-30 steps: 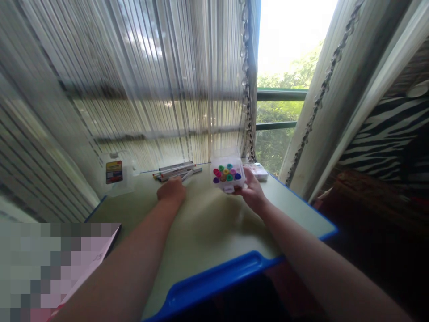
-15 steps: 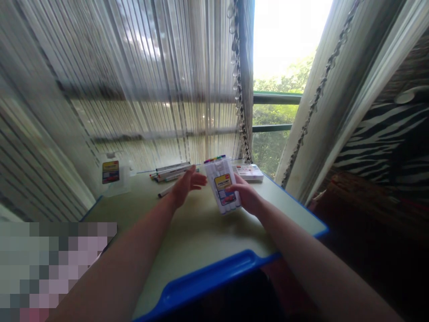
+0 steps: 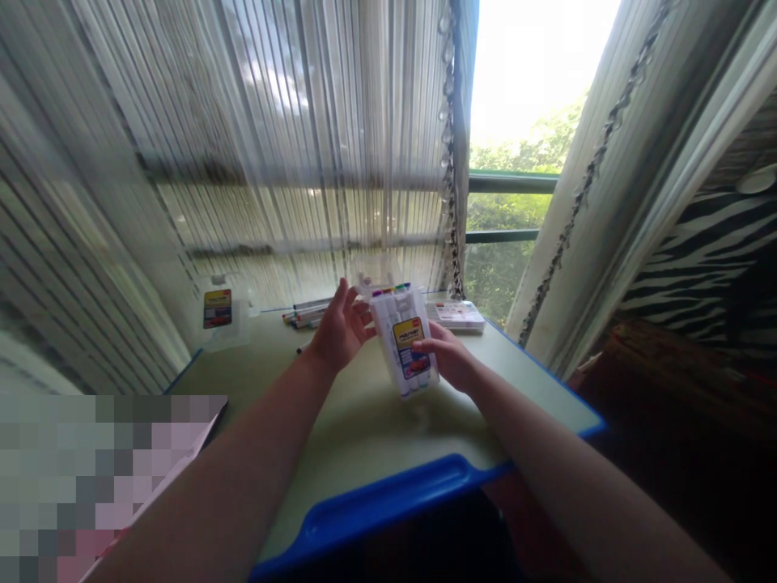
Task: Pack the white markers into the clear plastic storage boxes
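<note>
My right hand grips a clear plastic marker case by its right side, thumb across the yellow-and-blue label. Coloured marker ends show along the top of the case, which tilts a little above the table. Its see-through lid stands raised behind the top edge. Beside the case's left edge is my left hand, fingers apart and thumb up; whether its fingertips touch the case or lid I cannot tell. Behind that hand lie several loose markers, partly hidden.
A second clear case with a similar label stands at the table's back left. A flat white box lies at the back right. The pale table has a blue rim with a front groove. Curtains hang right behind it.
The clear lid now shows raised above the case. My left hand has come closer to the case's left edge, and the whole view has shifted slightly.
</note>
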A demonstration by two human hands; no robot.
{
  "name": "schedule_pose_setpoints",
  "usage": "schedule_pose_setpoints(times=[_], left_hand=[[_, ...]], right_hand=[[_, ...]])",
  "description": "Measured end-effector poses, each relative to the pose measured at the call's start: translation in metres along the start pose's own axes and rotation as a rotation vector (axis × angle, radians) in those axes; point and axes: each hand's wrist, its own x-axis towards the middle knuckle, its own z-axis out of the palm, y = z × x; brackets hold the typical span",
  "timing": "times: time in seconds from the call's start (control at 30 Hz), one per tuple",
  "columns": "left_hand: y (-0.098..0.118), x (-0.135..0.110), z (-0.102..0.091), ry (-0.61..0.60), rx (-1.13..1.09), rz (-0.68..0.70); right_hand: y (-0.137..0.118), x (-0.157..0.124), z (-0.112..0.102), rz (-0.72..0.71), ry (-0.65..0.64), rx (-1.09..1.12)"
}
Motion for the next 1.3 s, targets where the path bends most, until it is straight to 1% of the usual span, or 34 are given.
schedule_pose_setpoints(times=[0.13, 0.23, 0.3, 0.4, 0.47, 0.53, 0.63, 0.73, 0.8, 0.93, 1.0, 1.07, 1.13, 1.2, 1.3], left_hand=[[-0.003, 0.0, 0.005, 0.041, -0.024, -0.003], [-0.007, 0.001, 0.008, 0.052, -0.031, 0.001], [-0.009, 0.001, 0.007, 0.019, -0.058, -0.017], [-0.012, 0.001, 0.004, -0.05, -0.12, -0.058], [-0.012, 0.001, 0.003, -0.031, -0.166, -0.045], [-0.011, 0.001, 0.003, 0.035, -0.199, -0.011], [-0.007, 0.002, 0.005, 0.118, -0.224, 0.016], [0.0, 0.0, 0.007, 0.153, -0.242, 0.032], [0.004, -0.003, 0.009, 0.159, -0.221, 0.04], [0.002, -0.006, 0.014, 0.093, -0.143, 0.052], [-0.002, -0.007, 0.015, 0.048, -0.124, 0.026], [-0.007, -0.008, 0.015, -0.01, -0.1, -0.05], [-0.01, -0.01, 0.016, -0.07, -0.077, -0.118], [-0.012, -0.011, 0.018, -0.105, -0.079, -0.128], [-0.012, -0.013, 0.023, -0.08, -0.119, -0.099]], right_hand=[[-0.003, 0.0, -0.004, -0.005, 0.003, 0.025], [-0.005, -0.002, -0.003, 0.025, -0.024, 0.047], [-0.005, -0.004, -0.001, 0.07, -0.048, 0.089], [-0.005, -0.007, -0.001, 0.181, -0.1, 0.146], [-0.003, -0.009, -0.003, 0.258, -0.124, 0.151], [0.0, -0.009, -0.004, 0.289, -0.13, 0.144], [0.004, -0.007, -0.004, 0.276, -0.143, 0.132], [0.006, -0.004, -0.002, 0.256, -0.17, 0.104], [0.007, -0.002, -0.003, 0.227, -0.162, 0.068], [0.005, 0.0, -0.004, 0.092, -0.062, -0.047], [0.003, 0.0, -0.004, 0.017, -0.01, -0.099], [0.0, 0.0, -0.002, -0.007, -0.023, -0.104], [-0.003, -0.001, 0.0, 0.011, -0.082, -0.077], [-0.005, -0.002, 0.0, 0.022, -0.12, -0.054], [-0.004, -0.002, 0.0, -0.007, -0.129, -0.029]])
